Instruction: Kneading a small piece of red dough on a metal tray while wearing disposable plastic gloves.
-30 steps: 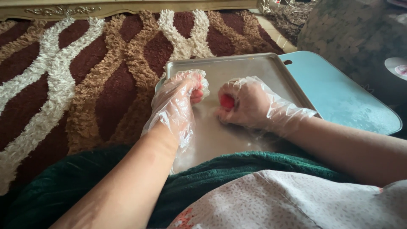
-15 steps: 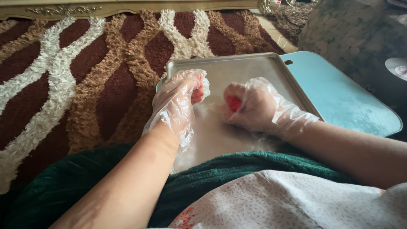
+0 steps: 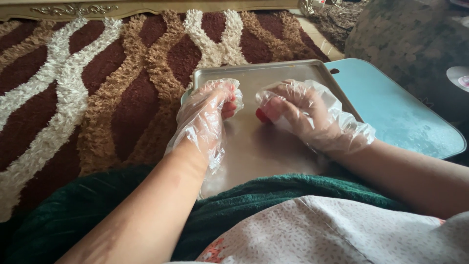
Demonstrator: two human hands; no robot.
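Red piece (image 3: 262, 116) inside right-hand (image 3: 305, 115) grip

Showing: two gloved hands, left hand (image 3: 207, 115) and right hand (image 3: 305, 115), one metal tray (image 3: 259, 151), one red piece (image 3: 262, 116), one blue cutting board (image 3: 395, 112), one patterned rug (image 3: 97, 93).

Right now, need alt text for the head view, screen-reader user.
Two hands in clear plastic gloves work over a rectangular metal tray: the right hand pinches a small red piece, and the left hand is curled beside it. The tray lies on a brown, maroon and cream wavy rug, with a light blue cutting board alongside.
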